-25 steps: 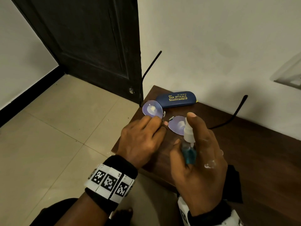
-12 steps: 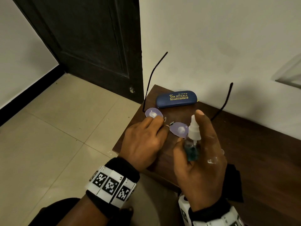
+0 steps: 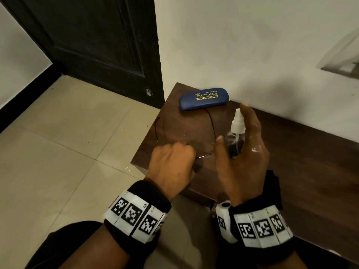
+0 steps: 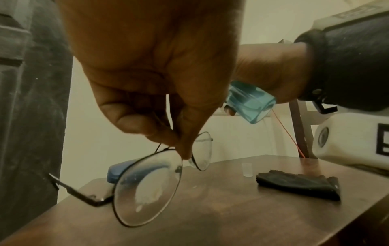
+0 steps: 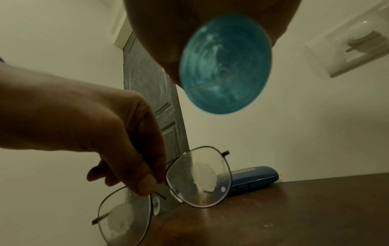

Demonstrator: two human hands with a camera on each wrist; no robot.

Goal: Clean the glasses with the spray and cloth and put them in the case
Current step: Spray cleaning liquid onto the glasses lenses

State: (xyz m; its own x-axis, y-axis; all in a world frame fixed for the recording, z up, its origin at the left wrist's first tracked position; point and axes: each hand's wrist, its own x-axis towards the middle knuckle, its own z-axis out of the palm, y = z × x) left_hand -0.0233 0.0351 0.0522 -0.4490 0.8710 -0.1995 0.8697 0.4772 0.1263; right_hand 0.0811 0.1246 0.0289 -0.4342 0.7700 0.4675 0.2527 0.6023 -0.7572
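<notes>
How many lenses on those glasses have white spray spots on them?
2. Both lenses of the glasses pinched by the left hand show white patches: one nearer the case, one lower.

On my left wrist [image 3: 136,210] I see a black fabric cuff wrapped with a white band of square black-and-white coded markers. My right wrist [image 3: 260,228] wears the same cuff and marker band, with a white camera housing [image 3: 224,220] clipped on its inner side. Dark clothing [image 3: 64,247] shows below.
</notes>
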